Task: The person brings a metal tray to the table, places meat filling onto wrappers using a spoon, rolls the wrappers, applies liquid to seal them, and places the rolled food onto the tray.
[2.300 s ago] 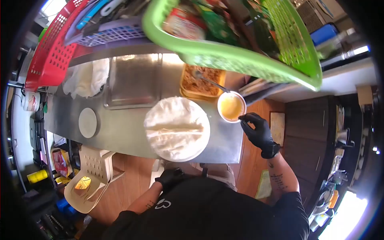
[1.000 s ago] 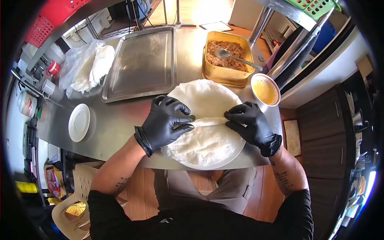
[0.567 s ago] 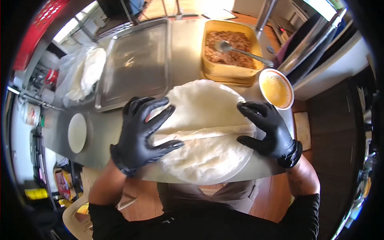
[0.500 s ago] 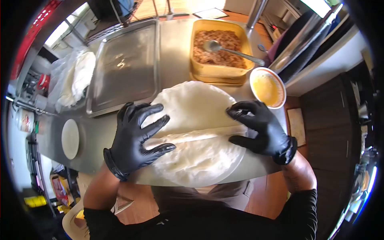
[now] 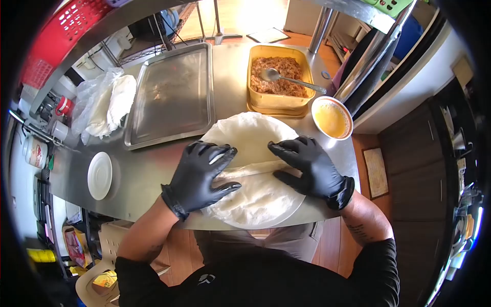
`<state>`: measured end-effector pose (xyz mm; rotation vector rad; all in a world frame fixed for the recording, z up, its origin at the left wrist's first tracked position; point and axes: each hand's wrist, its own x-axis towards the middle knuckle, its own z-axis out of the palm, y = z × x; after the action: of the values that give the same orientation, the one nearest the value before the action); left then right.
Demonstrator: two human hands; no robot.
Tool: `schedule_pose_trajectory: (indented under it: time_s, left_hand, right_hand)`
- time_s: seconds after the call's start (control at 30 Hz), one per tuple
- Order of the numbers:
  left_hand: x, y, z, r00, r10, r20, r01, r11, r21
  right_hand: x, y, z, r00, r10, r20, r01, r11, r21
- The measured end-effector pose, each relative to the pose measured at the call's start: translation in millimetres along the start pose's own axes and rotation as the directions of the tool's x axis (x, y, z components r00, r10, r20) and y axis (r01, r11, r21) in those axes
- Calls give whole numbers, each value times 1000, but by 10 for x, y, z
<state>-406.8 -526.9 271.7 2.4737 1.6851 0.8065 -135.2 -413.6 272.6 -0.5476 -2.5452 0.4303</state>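
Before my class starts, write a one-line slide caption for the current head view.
Gloved left hand and right hand flank a thin roll across a pale round sheet.

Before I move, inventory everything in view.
Table: 1, silver, centre.
Sheets: count unclear, white, table's near edge.
Roll: 1, white, across sheets.
Tub: 1, yellow, far right.
Filling: 1, brown, in tub.
Spoon: 1, silver, on filling.
Bowl: 1, white-orange, table's right.
Liquid: 1, yellow, in bowl.
Tray: 1, silver, left of tub.
Bag: 1, clear, left of tray.
Saucer: 1, white, left.
Baskets: 3, red, purple, green, top.
Chair: 1, beige, lower left.
Cabinet: 1, dark brown, right.
Left hand: 1, black glove, roll's left end.
Right hand: 1, black glove, roll's right end.
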Motion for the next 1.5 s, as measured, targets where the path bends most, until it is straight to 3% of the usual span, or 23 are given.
schedule_pose_trajectory:
  time_s: [0.03, 0.1, 0.17, 0.3, 0.47, 0.57, 0.63, 0.7, 0.77, 0.83, 0.87, 0.9, 0.97, 1.03, 1.07, 1.2, 1.27, 1.3, 1.37, 1.4, 1.43, 1.5]
  left_hand:
    - [-5, 28, 18, 1000, -9, -9, 9, 1000, 20]
    - [-2, -47, 93, 999, 39, 6, -40, 998, 54]
    - [6, -84, 144, 994, 96, 41, -99, 994, 53]
    - [49, -1, 100, 992, 28, 119, -29, 1000, 1]
    - [77, 35, 134, 989, 32, 142, -43, 996, 78]
    - [155, 19, -12, 982, 4, 189, -7, 1000, 13]
    - [224, -82, -244, 980, 24, 197, 14, 981, -191]
    - [396, -277, -600, 946, -27, 323, 126, 949, -289]
    - [529, -663, -834, 961, 73, 268, 16, 949, -315]
    - [609, -1070, -1134, 923, -90, 374, 211, 931, -297]
    - [622, -1260, -1212, 896, -201, 397, 333, 894, -299]
    - [546, -1553, -1207, 914, -182, 362, 313, 884, -348]
    - [395, -1854, -1235, 854, -321, 409, 448, 853, -268]
    - [198, -2086, -1186, 823, -375, 428, 484, 856, -181]
    - [82, -2211, -1152, 848, -322, 421, 405, 906, -122]
    - [-158, -2157, -1146, 781, -367, 505, 470, 879, -88]
    - [-214, -2085, -1246, 746, -489, 452, 622, 753, -214]
    - [-282, -2150, -1329, 766, -488, 418, 643, 578, -503]
    - [-269, -2203, -1601, 885, -392, 250, 465, 755, -463]
    - [-263, -2158, -1669, 860, -442, 255, 509, 777, -370]
    - [-273, -2131, -1630, 864, -436, 254, 503, 781, -370]
    - [-326, -2052, -1427, 938, -230, 260, 260, 962, -86]
  right_hand:
    - [52, -46, 36, 1000, -10, -1, 10, 1000, 0]
    - [172, -97, 105, 989, -19, 149, 21, 1000, -9]
    - [184, -53, 195, 986, -57, 157, 61, 998, -26]
    - [252, -23, 196, 985, -100, 139, 92, 993, 68]
    - [264, -94, 107, 974, -25, 224, 24, 1000, 8]
    - [330, -122, 5, 967, -13, 253, 5, 1000, 29]
    - [472, -200, -135, 948, 41, 316, -95, 983, 160]
    - [764, -215, -195, 960, -29, 277, -12, 989, 145]
    - [1190, -238, -114, 967, -82, 240, 47, 988, 149]
    - [1693, -172, 168, 982, -103, 159, 78, 985, 156]
    - [2008, -258, 214, 944, 27, 328, -86, 983, 165]
    - [2314, -337, 243, 863, 147, 483, -242, 960, 140]
    - [2646, -164, 736, 894, -21, 447, -82, 974, 210]
    - [2787, -199, 1079, 871, -21, 492, -104, 969, 224]
    - [2762, -175, 1255, 901, -121, 417, 23, 973, 231]
    - [2624, -177, 1620, 881, -154, 448, 71, 978, 196]
    - [2590, -178, 1494, 877, -113, 466, 23, 980, 196]
    - [2592, -199, 1339, 878, -69, 474, -22, 983, 184]
    - [2639, -151, 990, 879, 99, 466, -242, 935, 257]
    - [2633, -26, 969, 939, 41, 341, -111, 976, 188]
    - [2613, 37, 1036, 941, 45, 336, -112, 977, 183]
    - [2588, 0, 1024, 885, -58, 462, -47, 976, 214]
